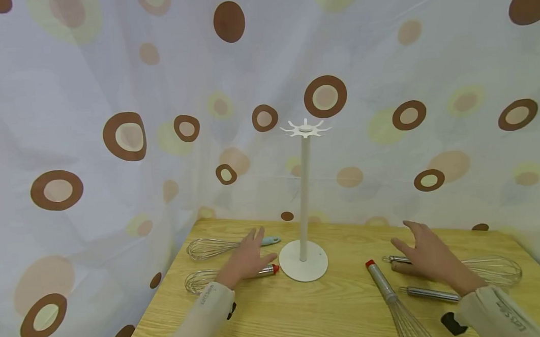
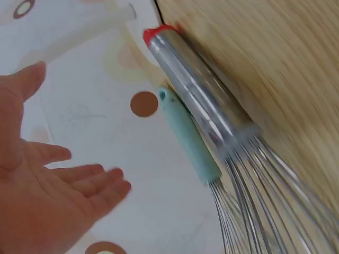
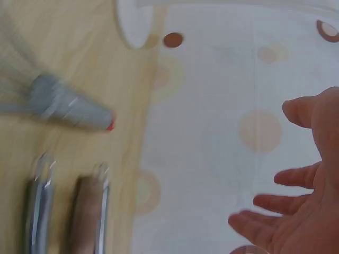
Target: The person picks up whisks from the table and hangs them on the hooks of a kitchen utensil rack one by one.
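Observation:
My left hand [image 1: 247, 259], fingers spread, hovers over a whisk with a light blue handle [image 1: 269, 241] and a red-tipped steel whisk [image 1: 200, 281]. In the left wrist view its palm [image 2: 53, 206] holds nothing, and the blue handle [image 2: 190, 140] lies beside the steel one [image 2: 196, 90]. On the right, my right hand [image 1: 428, 257] is held over a wire whisk [image 1: 500, 269], thumb apart from the fingers, partly hiding its handle. Another steel handle [image 1: 432, 295] lies nearer me. A second red-tipped whisk [image 1: 386, 287] lies slanted left of that hand.
Between the hands stands a white post [image 1: 305, 197] on a round base [image 1: 318, 269], topped by a ring of prongs [image 1: 305, 131]. Spotted sheeting [image 1: 365, 148] closes off the back and left of the wooden table [image 1: 305, 314].

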`<act>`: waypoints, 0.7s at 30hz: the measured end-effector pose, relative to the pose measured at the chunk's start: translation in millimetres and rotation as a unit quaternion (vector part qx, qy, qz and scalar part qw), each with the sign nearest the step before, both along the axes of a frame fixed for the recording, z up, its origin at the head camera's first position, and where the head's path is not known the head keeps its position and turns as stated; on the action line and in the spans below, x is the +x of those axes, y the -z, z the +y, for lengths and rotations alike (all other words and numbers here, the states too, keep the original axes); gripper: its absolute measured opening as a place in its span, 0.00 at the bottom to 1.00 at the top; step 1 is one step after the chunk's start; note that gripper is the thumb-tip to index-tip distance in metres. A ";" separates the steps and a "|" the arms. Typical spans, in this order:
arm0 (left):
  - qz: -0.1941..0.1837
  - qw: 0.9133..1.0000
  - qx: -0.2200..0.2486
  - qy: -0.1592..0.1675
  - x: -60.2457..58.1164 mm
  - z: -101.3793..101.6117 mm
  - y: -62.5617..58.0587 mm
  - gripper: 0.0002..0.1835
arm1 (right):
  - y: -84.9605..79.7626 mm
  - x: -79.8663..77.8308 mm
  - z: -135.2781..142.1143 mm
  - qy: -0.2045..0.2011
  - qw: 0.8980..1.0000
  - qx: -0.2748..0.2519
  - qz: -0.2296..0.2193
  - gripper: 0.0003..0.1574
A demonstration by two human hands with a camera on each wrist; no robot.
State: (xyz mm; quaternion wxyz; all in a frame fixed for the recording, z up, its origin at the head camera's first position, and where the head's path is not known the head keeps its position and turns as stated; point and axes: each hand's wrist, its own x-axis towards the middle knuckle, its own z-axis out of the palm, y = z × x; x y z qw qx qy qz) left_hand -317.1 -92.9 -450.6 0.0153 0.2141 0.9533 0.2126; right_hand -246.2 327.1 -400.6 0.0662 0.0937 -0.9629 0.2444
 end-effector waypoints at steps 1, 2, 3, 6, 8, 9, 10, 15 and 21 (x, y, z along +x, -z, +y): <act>-0.012 0.999 0.035 0.008 -2.0 5.2 -1.6 0.44 | -6.2 -2.2 -5.8 -0.009 1.000 -0.018 0.000 0.48; -0.027 0.997 0.068 0.012 -4.2 10.5 -2.5 0.45 | -12.4 -4.4 -11.5 -0.017 0.999 -0.034 0.000 0.47; -0.042 0.994 0.102 0.014 -5.8 16.3 -3.9 0.45 | -18.6 -7.0 -17.3 -0.025 0.999 -0.048 0.000 0.45; -0.085 0.975 0.206 0.021 -11.2 34.0 -5.9 0.43 | -34.1 -16.2 -34.6 -0.043 0.995 -0.088 -0.006 0.42; -0.102 0.962 0.254 0.025 -14.5 44.9 -6.0 0.41 | -41.4 -23.9 -46.6 -0.055 0.992 -0.109 -0.009 0.41; -0.110 0.954 0.276 0.028 -15.9 49.8 -6.5 0.40 | -44.9 -27.9 -53.1 -0.063 0.990 -0.124 -0.013 0.40; -0.117 0.947 0.297 0.032 -17.7 54.5 -7.0 0.39 | -47.9 -32.5 -59.3 -0.071 0.987 -0.142 -0.019 0.39; -0.132 0.919 0.369 0.039 -27.8 72.4 -3.5 0.36 | -60.4 -52.8 -90.4 -0.126 0.960 -0.248 -0.041 0.34; -0.137 0.904 0.401 0.050 -28.2 84.3 0.0 0.32 | -68.8 -72.0 -124.7 -0.158 0.931 -0.328 -0.042 0.31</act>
